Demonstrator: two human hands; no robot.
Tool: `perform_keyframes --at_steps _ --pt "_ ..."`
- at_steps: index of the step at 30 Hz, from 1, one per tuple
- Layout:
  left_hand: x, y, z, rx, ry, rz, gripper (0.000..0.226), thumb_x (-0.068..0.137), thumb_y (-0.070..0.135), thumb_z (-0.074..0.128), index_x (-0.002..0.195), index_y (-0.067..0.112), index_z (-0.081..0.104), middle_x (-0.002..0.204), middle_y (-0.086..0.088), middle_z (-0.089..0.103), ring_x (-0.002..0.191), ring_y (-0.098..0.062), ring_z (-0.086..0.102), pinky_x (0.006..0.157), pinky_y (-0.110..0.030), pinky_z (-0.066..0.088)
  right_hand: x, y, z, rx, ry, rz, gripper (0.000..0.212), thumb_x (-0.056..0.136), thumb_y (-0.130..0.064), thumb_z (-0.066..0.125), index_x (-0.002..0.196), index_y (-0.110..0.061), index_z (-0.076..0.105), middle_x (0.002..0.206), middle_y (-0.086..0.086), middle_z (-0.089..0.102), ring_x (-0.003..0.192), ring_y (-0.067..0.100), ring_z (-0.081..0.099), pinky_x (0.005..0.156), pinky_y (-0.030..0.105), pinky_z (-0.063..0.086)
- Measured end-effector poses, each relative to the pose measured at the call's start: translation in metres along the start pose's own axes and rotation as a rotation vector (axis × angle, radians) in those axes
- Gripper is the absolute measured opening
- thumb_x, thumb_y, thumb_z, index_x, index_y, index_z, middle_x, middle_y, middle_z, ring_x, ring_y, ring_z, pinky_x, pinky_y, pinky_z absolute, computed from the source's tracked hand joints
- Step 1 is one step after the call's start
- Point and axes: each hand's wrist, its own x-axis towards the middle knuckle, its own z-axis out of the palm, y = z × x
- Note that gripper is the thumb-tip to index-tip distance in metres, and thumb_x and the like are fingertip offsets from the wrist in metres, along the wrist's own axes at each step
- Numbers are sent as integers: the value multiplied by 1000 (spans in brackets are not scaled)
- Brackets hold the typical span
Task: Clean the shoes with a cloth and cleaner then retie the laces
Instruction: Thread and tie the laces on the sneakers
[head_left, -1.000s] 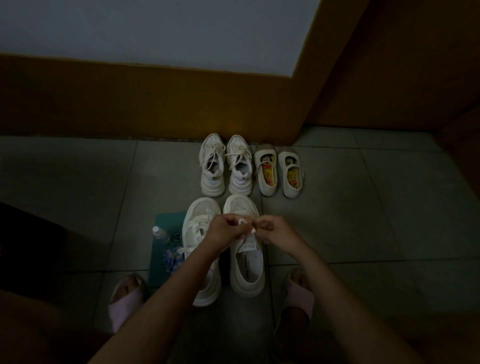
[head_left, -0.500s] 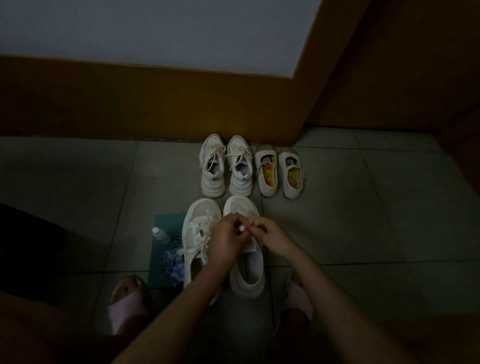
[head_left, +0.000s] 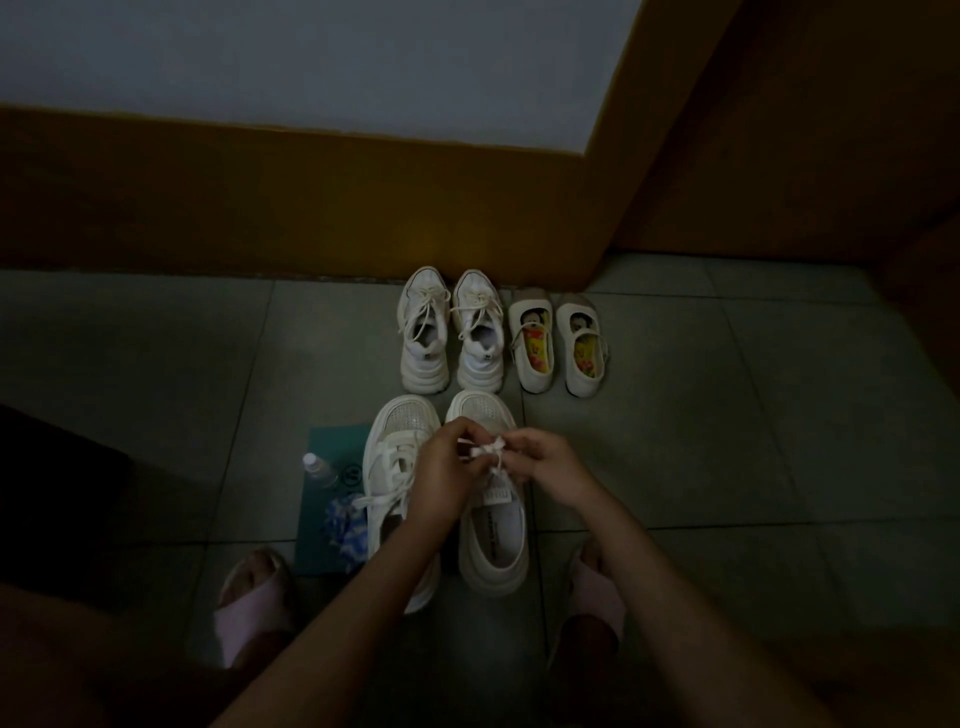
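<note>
Two white chunky sneakers stand side by side on the tiled floor in front of me. Over the right sneaker (head_left: 493, 545), my left hand (head_left: 447, 478) and my right hand (head_left: 545, 462) pinch its white lace (head_left: 488, 449), which shows a small bow between my fingers. The left sneaker (head_left: 395, 467) has loose lace ends hanging over its side. A small clear cleaner bottle (head_left: 318, 467) and a crumpled blue-and-white cloth (head_left: 345, 522) lie on a teal mat (head_left: 332, 441) left of the sneakers.
Farther back, a second pair of white laced sneakers (head_left: 449, 332) and a pair of white strap shoes (head_left: 558, 348) stand against the brown skirting. My feet in pink slippers (head_left: 249, 597) flank the near sneakers. A dark object lies at the left edge.
My hands have drawn slightly apart over the right sneaker, and a small bow in the lace now shows between them. The view has barely shifted.
</note>
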Motion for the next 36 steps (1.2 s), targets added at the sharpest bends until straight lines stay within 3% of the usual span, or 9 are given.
perform_keyframes --at_steps 3,9,14,17,22,25,29,33,36 --pt "0 2 1 -13 3 9 30 74 -3 70 74 23 55 73 1 65 63 0 61 60 -17 51 0 1 0 66 22 14 25 85 7 58 111 7 59 78 -3 66 58 -6 62 53 11 46" --pt "-3 3 -3 -30 33 -29 26 76 1 70 70 22 56 69 7 63 62 2 60 58 -9 46 -2 1 -1 62 37 -12 20 83 5 62 103 5 65 50 -14 63 46 -5 53 49 11 41" --pt "0 -2 -6 54 62 -47 21 75 10 73 69 24 59 70 6 66 68 -3 63 61 -12 48 -3 -1 -6 32 8 -5 14 83 1 65 93 9 68 54 0 56 43 0 46 46 13 39" --pt "0 -3 -9 97 66 -15 18 73 14 76 70 22 60 76 -2 67 72 -11 63 67 -21 49 -4 -2 -13 -4 -66 0 7 84 -1 64 85 5 68 54 -1 56 46 3 48 48 13 39" --pt "-7 -7 -15 68 128 -57 11 76 15 73 70 15 63 79 -1 64 76 -12 60 72 -25 48 -4 16 -22 -181 -78 47 17 91 -7 55 77 -14 61 70 -2 55 68 6 49 65 19 39" --pt "-12 -4 -16 -127 59 -219 8 83 12 65 77 7 63 70 -2 63 66 -11 58 58 -12 47 -5 26 -22 -319 -60 95 30 95 -10 49 67 -22 52 66 -4 49 66 8 44 66 24 36" --pt "-17 -2 -18 -289 69 -337 20 91 12 55 92 -7 59 69 -9 62 48 -5 56 46 -14 44 -5 28 -21 -611 -21 78 18 96 -20 45 78 -21 46 81 4 55 80 23 54 78 40 45" --pt "-18 1 -15 -362 54 -382 21 93 12 50 80 -2 59 64 -6 60 47 -4 56 48 -14 46 -11 24 -19 -881 -29 64 3 93 -15 45 94 -16 48 99 11 63 92 30 60 76 39 46" --pt "-19 4 -16 -431 54 -399 19 94 8 49 80 -2 57 63 -6 59 48 -5 59 51 -18 50 -16 23 -15 -910 -24 57 13 96 -22 42 97 -11 48 95 11 62 86 28 59 74 36 45"
